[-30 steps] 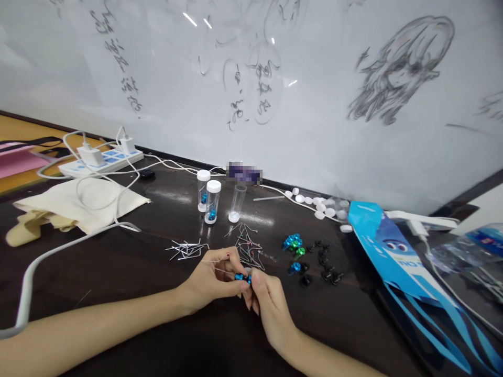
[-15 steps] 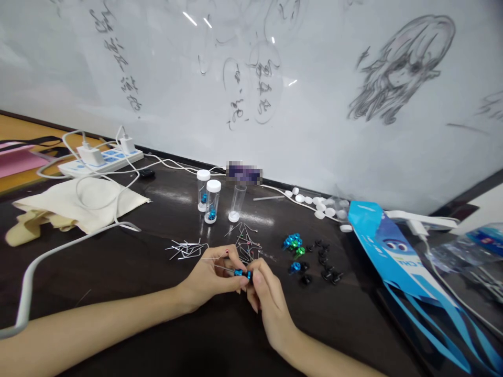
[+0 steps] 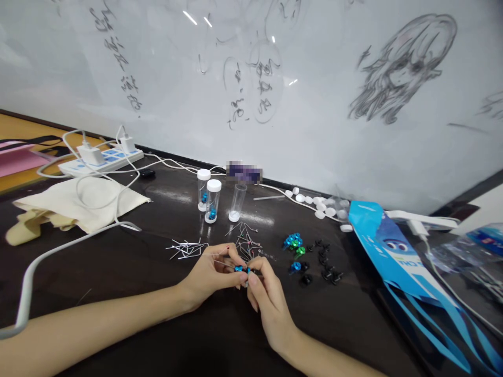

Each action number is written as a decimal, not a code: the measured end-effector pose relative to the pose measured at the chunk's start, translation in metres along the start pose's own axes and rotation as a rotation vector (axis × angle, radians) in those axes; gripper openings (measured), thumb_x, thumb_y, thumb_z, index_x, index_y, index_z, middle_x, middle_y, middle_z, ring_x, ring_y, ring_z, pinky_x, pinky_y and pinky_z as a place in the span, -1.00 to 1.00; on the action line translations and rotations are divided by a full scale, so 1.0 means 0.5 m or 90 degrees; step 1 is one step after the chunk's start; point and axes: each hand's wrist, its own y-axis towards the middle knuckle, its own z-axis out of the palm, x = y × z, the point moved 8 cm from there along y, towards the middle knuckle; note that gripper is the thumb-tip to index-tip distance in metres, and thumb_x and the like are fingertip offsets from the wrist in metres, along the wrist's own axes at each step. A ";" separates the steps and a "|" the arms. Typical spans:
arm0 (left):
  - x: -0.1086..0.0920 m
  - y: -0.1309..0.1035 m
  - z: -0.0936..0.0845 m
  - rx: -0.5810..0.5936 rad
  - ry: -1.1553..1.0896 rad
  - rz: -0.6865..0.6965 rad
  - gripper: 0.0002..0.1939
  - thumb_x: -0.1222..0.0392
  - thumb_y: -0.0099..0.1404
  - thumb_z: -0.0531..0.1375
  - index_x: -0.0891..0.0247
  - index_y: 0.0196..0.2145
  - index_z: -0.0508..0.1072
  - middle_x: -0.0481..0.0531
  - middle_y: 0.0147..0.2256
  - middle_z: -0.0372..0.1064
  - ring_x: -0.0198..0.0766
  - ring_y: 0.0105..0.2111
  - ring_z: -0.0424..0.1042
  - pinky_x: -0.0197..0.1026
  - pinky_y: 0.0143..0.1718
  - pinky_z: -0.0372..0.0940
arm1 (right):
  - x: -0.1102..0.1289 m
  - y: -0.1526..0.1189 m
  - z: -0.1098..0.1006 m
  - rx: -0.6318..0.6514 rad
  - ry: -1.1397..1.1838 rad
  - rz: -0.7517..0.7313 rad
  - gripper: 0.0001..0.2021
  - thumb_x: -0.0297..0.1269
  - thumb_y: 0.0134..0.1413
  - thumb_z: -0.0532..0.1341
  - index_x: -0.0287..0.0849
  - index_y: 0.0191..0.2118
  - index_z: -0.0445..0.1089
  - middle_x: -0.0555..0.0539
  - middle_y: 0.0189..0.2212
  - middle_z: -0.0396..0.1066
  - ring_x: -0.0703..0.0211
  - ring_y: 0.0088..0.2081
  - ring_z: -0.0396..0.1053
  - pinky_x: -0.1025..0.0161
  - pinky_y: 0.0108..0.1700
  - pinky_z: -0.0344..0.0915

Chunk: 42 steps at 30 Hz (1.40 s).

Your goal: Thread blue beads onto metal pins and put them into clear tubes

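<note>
Between my two hands is a small blue and black part [image 3: 239, 268] with a thin metal wire running left from it. My left hand [image 3: 214, 272] pinches its left end and the wire between thumb and fingers. My right hand [image 3: 267, 293] is closed on its right end, the fingertips nearly touching those of the left. Bent metal wires [image 3: 186, 249] lie left of my hands, and wires with small coloured beads [image 3: 248, 242] lie just behind them. Blue and green pieces [image 3: 293, 241] and black pieces [image 3: 323, 256] are scattered to the right.
Two capped tubes [image 3: 212, 201] with blue parts inside stand beside an uncapped clear tube [image 3: 237, 201]. White caps [image 3: 320, 207] lie near the whiteboard. At left are a cloth bag [image 3: 90, 201], cables and a power strip [image 3: 102, 162]; at right, a blue package [image 3: 389, 246].
My right fingertips have shifted slightly around the part's right end, where more of the black piece shows. My left hand has hardly moved.
</note>
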 end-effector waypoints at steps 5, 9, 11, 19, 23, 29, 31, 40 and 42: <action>-0.004 -0.001 0.005 0.013 0.006 0.003 -0.83 0.32 0.06 0.41 0.32 -0.42 0.48 -0.10 -0.49 0.41 -0.41 -0.52 0.43 -0.36 -0.48 0.39 | -0.008 0.000 -0.001 -0.001 0.000 0.027 -0.69 -0.10 0.37 -0.01 -0.15 -0.37 0.23 0.07 -0.50 0.17 0.35 -0.57 0.02 0.36 -0.53 0.02; -0.010 -0.002 0.015 0.030 0.009 0.004 -0.82 0.33 0.05 0.41 0.34 -0.45 0.45 -0.11 -0.49 0.37 -0.41 -0.51 0.42 -0.36 -0.48 0.40 | -0.014 -0.001 -0.001 0.004 -0.022 0.044 -0.58 -0.09 0.38 -0.05 -0.16 -0.50 0.18 0.07 -0.59 0.12 0.32 -0.56 0.06 0.34 -0.53 0.00; -0.011 -0.003 0.019 0.036 0.015 0.005 -0.82 0.33 0.05 0.40 0.33 -0.46 0.44 -0.11 -0.49 0.35 -0.39 -0.50 0.42 -0.36 -0.48 0.40 | -0.013 -0.001 -0.002 0.000 -0.028 0.038 -0.57 -0.08 0.37 -0.04 -0.16 -0.52 0.17 0.08 -0.61 0.11 0.32 -0.56 0.07 0.34 -0.52 0.01; -0.023 -0.012 0.026 0.069 0.160 0.054 -0.85 0.25 0.14 0.33 0.26 -0.37 0.40 -0.10 -0.42 0.30 -0.34 -0.43 0.34 -0.29 -0.39 0.27 | -0.003 0.000 -0.008 -0.017 -0.062 0.012 -0.55 -0.08 0.37 -0.04 -0.14 -0.56 0.11 0.09 -0.63 0.09 0.30 -0.56 0.06 0.31 -0.49 0.02; -0.028 -0.016 0.031 0.094 0.332 0.085 -0.80 0.13 0.19 0.26 0.27 -0.49 0.38 -0.10 -0.51 0.24 -0.30 -0.44 0.23 -0.27 -0.36 0.18 | 0.000 -0.001 -0.007 -0.011 -0.078 -0.003 -0.56 -0.09 0.36 -0.04 -0.14 -0.56 0.08 0.10 -0.64 0.07 0.30 -0.57 0.03 0.30 -0.48 0.00; -0.012 -0.015 0.017 0.060 0.452 0.024 -0.80 0.11 0.26 0.19 0.20 -0.49 0.47 -0.09 -0.47 0.42 -0.23 -0.35 0.32 -0.13 0.00 0.11 | -0.010 -0.002 -0.005 -0.008 -0.048 0.023 -0.56 -0.07 0.36 -0.04 -0.14 -0.55 0.09 0.09 -0.62 0.07 0.29 -0.55 0.04 0.31 -0.49 0.00; -0.011 -0.014 0.021 0.074 0.453 0.013 -0.76 0.08 0.28 0.18 0.20 -0.49 0.50 -0.10 -0.49 0.42 -0.24 -0.38 0.34 -0.14 0.01 0.10 | -0.010 -0.002 -0.007 -0.012 -0.030 0.027 -0.58 -0.08 0.36 -0.04 -0.14 -0.52 0.11 0.08 -0.59 0.07 0.29 -0.54 0.03 0.32 -0.51 0.00; -0.024 -0.018 0.035 0.112 0.435 0.031 -0.70 0.07 0.30 0.17 0.22 -0.53 0.50 -0.11 -0.58 0.42 -0.29 -0.46 0.38 -0.18 -0.04 0.14 | -0.016 -0.004 -0.007 -0.004 0.001 0.035 -0.54 -0.01 0.36 -0.10 -0.16 -0.50 0.18 0.08 -0.62 0.09 0.29 -0.56 0.05 0.31 -0.52 0.03; -0.024 -0.018 0.038 0.121 0.436 0.032 -0.71 0.08 0.30 0.17 0.22 -0.52 0.51 -0.12 -0.57 0.43 -0.29 -0.45 0.39 -0.18 -0.04 0.14 | -0.018 -0.004 -0.009 -0.013 -0.028 0.042 -0.53 -0.02 0.36 -0.09 -0.15 -0.55 0.12 0.07 -0.62 0.08 0.28 -0.54 0.05 0.31 -0.51 0.02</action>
